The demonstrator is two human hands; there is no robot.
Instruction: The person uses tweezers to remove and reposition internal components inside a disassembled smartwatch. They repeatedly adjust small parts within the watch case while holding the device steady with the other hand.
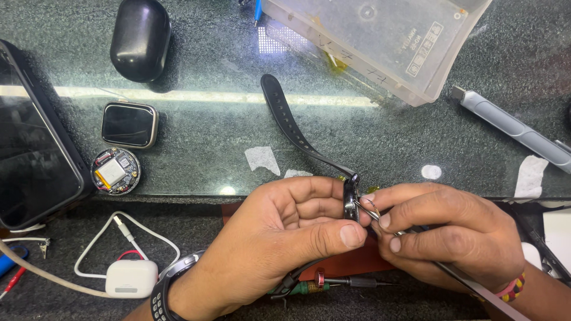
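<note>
My left hand (285, 232) grips the watch (350, 199) on edge; my right hand (443, 232) pinches tweezers (372, 211) at its strap (288, 122) joint. I should brace it firmly and press lightly.

Dark phone screen (33, 154), square watch screen (129, 124)

- A black oval case (140, 38) lies at the far left of my glass counter (208, 137).
- Nearer me sits a square watch body (129, 124) with a dark screen, and just below it a round opened module (115, 171) showing its battery.
- A dark tablet (33, 148) fills my left edge.
- A white charger block (131, 278) with its looped white cable (128, 229) rests on the lower mat.
- A translucent plastic box (380, 41) stands at the far side.
- A grey utility knife (511, 128) lies to my right.
- A small screwdriver (345, 281) lies near the lower edge.
</note>
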